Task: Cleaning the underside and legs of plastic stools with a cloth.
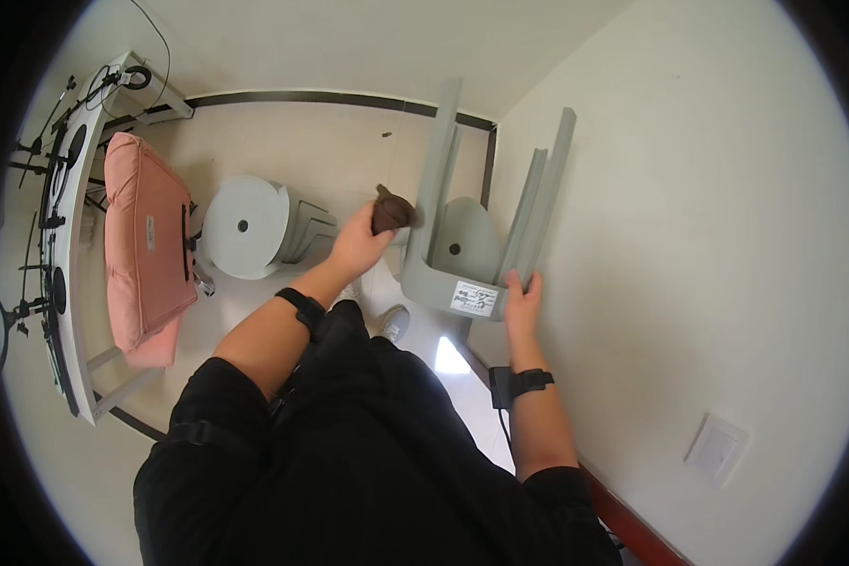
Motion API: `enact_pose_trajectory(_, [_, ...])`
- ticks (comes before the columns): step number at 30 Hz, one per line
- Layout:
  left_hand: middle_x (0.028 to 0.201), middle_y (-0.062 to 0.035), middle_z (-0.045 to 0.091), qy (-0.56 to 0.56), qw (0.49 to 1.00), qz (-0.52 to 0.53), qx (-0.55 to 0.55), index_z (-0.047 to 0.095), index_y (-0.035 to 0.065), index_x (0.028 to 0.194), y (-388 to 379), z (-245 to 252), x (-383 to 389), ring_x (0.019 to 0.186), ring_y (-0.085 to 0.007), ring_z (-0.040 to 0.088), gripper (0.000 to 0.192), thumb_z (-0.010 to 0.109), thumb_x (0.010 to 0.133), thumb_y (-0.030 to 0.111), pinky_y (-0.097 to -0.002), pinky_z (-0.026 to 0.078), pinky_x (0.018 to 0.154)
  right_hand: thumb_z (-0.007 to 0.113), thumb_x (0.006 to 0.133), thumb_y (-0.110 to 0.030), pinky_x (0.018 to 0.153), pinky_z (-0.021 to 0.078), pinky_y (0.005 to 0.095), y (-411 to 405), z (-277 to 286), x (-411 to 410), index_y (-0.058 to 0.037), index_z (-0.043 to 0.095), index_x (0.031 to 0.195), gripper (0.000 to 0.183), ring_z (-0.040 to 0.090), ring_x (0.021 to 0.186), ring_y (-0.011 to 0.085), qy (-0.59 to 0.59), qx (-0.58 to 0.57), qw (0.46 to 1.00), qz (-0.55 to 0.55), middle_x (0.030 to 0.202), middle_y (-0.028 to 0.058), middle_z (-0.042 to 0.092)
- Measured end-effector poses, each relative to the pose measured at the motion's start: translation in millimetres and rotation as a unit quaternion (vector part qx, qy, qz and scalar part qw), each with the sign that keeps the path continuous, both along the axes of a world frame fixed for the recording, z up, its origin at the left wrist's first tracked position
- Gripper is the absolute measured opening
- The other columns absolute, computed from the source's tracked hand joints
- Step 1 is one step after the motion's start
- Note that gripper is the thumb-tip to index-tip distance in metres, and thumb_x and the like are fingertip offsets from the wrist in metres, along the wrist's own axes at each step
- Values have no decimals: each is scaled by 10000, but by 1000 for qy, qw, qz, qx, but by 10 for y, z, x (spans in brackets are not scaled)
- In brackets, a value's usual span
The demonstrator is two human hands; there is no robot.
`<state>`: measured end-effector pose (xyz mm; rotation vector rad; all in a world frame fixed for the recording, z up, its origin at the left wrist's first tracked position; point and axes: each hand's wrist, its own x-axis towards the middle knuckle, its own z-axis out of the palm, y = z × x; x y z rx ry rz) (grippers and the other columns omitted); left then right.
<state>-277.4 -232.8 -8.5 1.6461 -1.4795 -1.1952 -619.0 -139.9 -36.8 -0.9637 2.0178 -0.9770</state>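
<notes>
My left hand [359, 240] grips a bunched dark brown cloth [393, 212], whose edge meets or overlaps the side of a grey plastic stool [424, 279]. My right hand [522, 304] holds that stool by its near right corner, thumb and fingers around the edge. The stool is tipped so that its long legs point away from me. A white label with writing [474, 298] is on its near face. Between the legs shows a rounded grey panel [467, 230] with a dark hole; whether it belongs to this stool or another, I cannot tell.
Several stacked grey stools [244, 226] stand on the floor to the left. Beyond them are a pink cushioned chair [148, 247] and a white desk [81, 283] with black stands and cables. Close on the right is a wall [679, 247] with a switch [716, 451].
</notes>
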Motion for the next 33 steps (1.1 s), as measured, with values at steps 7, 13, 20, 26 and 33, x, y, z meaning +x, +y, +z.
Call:
enact_pose_trajectory(7, [1181, -116, 717, 177, 964, 52, 192, 603, 20, 1323, 170, -149, -279, 1066, -201, 670, 487, 725, 936, 290, -359, 518, 959, 682, 995, -274, 1066, 449, 407, -74, 39, -64, 45, 512, 1419, 557, 598, 1255, 334, -38, -15, 999, -23, 1327, 225, 642])
enact_pose_trajectory(13, [1180, -104, 712, 230, 955, 35, 185, 610, 20, 1344, 31, -161, -470, 1081, -191, 651, 512, 720, 946, 321, -341, 503, 976, 687, 957, -269, 1161, 355, 518, -178, 294, 318, -31, 615, 1354, 469, 447, 1409, 399, 389, -122, 908, 94, 1418, 193, 571])
enact_pose_trajectory(20, [1182, -97, 708, 122, 977, -67, 161, 627, -4, 1308, 40, 26, -668, 1073, -181, 630, 478, 732, 971, 319, -344, 503, 967, 706, 934, -294, 1105, 392, 488, -253, 378, 760, -70, 731, 1035, 247, 611, 1108, 350, 294, -104, 921, 234, 1063, 108, 686])
enact_pose_trajectory(26, [1379, -270, 533, 21, 1000, -14, -1, 519, 28, 1489, 72, 114, -1003, 1215, -407, 587, 676, 684, 986, 448, -415, 491, 1034, 719, 920, -310, 893, 435, 467, -292, 416, 812, -75, 694, 962, 240, 589, 915, 333, 301, -185, 910, 218, 883, 97, 628])
enact_pose_trajectory(33, [1338, -287, 563, -122, 989, 73, -29, 313, -56, 1564, -181, 124, -1396, 1199, -423, 607, 975, 821, 832, 341, -430, 512, 1023, 737, 883, -303, 872, 440, 471, -303, 400, 822, -83, 663, 911, 234, 580, 904, 344, 333, -188, 900, 210, 869, 112, 596])
